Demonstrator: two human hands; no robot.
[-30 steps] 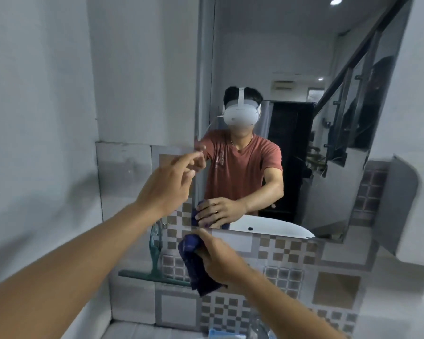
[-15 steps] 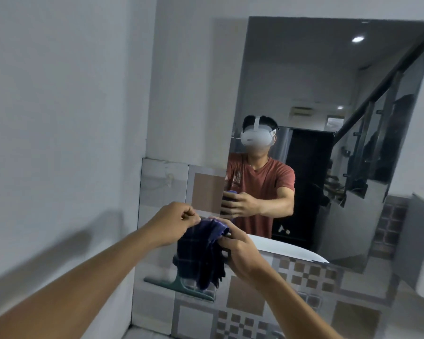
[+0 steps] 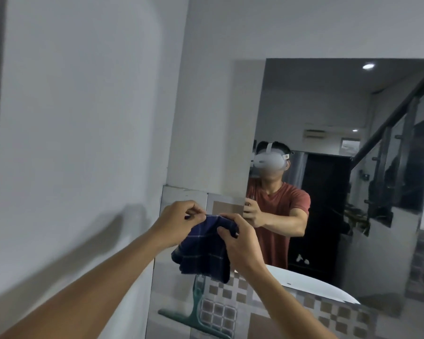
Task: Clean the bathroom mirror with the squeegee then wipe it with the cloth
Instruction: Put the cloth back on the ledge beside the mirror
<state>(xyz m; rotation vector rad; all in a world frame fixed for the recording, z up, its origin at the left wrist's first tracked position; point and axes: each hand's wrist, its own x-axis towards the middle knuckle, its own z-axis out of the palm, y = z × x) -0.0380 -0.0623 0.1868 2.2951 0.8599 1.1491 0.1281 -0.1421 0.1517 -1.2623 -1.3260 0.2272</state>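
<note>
Seemingly the person is readying the cloth before wiping. From the head camera, both forearms reach forward and meet in front of the tiled wall (image 3: 220,311), just left of the mirror (image 3: 353,113). The left hand (image 3: 179,220) pinches the top edge of the dark blue checked cloth (image 3: 201,253) between thumb and fingertips, while the right hand (image 3: 240,238) grips the bunched fabric beside it, fingers curled over the top. The rest of the cloth hangs loose below the two hands, clear of the glass. Holding it by the upper edge with both hands looks like a way to spread or refold it into a flat pad.

The green squeegee (image 3: 195,311) stands against the tiles below the cloth, blade down and handle up, touched by neither hand; set aside there, it suggests the squeegee pass is done. The mirror shows the person's reflection, and a white basin (image 3: 316,287) rim curves at its lower edge.
</note>
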